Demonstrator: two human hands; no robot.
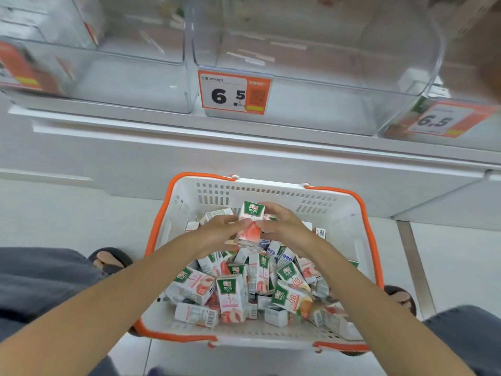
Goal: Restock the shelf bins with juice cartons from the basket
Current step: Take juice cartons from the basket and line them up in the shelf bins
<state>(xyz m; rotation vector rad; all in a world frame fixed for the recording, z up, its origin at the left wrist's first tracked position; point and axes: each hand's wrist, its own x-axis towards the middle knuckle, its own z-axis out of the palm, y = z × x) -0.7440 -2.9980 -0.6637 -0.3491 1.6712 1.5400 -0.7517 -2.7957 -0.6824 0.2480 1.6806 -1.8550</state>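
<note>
A white basket [260, 189] with orange rim and handles stands on the floor below me, holding several small juice cartons [233, 297] in a loose pile. Above the pile, one white carton with a green top and a peach picture [250, 222] is upright between my hands. My left hand [217, 232] grips its left side and my right hand [282, 226] grips its right side. Up on the white shelf stands a clear plastic bin [311, 85] with an orange 6.5 price tag [234, 93], and it looks empty.
A second clear bin [113, 71] stands to the left and a third [444, 120], also tagged 6.5, to the right. The white shelf edge [244, 137] juts out above the basket. My slippered feet [111, 260] flank the basket on the tiled floor.
</note>
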